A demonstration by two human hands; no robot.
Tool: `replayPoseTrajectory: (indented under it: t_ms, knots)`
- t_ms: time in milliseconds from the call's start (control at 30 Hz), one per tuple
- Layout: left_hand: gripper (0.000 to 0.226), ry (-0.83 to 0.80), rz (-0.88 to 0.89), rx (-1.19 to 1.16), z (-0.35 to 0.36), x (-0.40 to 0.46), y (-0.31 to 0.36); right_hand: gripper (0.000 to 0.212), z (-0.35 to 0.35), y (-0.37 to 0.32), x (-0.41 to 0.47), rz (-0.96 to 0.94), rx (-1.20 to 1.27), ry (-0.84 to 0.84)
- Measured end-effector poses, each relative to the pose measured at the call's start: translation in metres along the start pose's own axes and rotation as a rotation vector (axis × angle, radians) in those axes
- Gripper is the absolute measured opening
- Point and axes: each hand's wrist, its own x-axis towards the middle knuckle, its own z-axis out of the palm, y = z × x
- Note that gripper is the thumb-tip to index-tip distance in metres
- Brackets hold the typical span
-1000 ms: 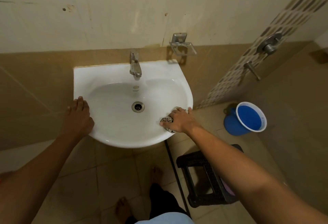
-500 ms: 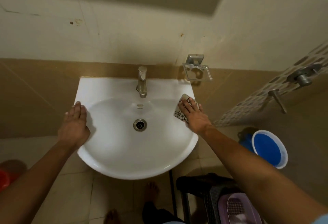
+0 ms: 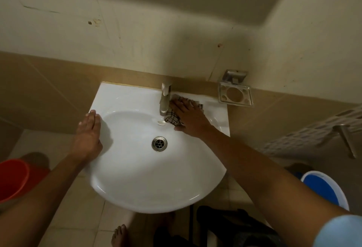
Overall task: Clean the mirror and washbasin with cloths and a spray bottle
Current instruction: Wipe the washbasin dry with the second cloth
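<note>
Directly right of the tap (image 3: 164, 101), my right hand (image 3: 187, 116) lies flat on the checked cloth (image 3: 172, 118), fingers straight and close together, pressing it onto the back ledge of the washbasin (image 3: 137, 178). The cloth's long axis runs from the basin's inner slope up toward the wall, along my fingers; its far edge shows past the fingertips, its near corner hangs over the bowl's lip beside the overflow slot (image 3: 161, 123). The tap base stands just left of my fingertips, touching or almost touching the cloth; I judge that the coming stroke turns on this gap, since the spout blocks a straight sweep to the left.

My left hand (image 3: 88, 137) rests open on the left rim, fingers straight, holding nothing, well apart from the cloth; the right hand is plainly the nearer.

Materials: the basin is glazed white ceramic, smooth and glossy, rounded at the front and square at the back; the drain (image 3: 159, 143) is a ringed metal grate; the tap is dull metal; the cloth is thin, soft, white with dark checks. No mirror surface or spray bottle is in view.
</note>
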Motion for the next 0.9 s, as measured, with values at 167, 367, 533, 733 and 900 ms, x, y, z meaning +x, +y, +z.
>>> replayPoseTrajectory:
  t_ms: [167, 367, 533, 733, 900]
  knots:
    - [0.085, -0.006, 0.006, 0.014, 0.0, 0.0, 0.0, 0.089, 0.006, 0.021, -0.024, 0.079, -0.089, 0.039]
    - [0.086, -0.003, -0.034, 0.007, -0.008, -0.002, 0.008, 0.091, 0.022, 0.033, -0.08, 0.32, -0.153, 0.067]
    - [0.081, -0.016, 0.002, 0.001, -0.011, -0.006, 0.007, 0.09, 0.03, 0.004, -0.113, 0.414, -0.146, -0.003]
    - [0.079, -0.033, 0.075, 0.005, -0.013, -0.009, -0.002, 0.071, 0.038, -0.036, -0.135, 0.381, -0.179, -0.277]
    - [0.078, -0.045, 0.118, -0.006, -0.013, -0.01, -0.008, 0.069, 0.043, -0.087, -0.128, 0.529, 0.076, -0.415]
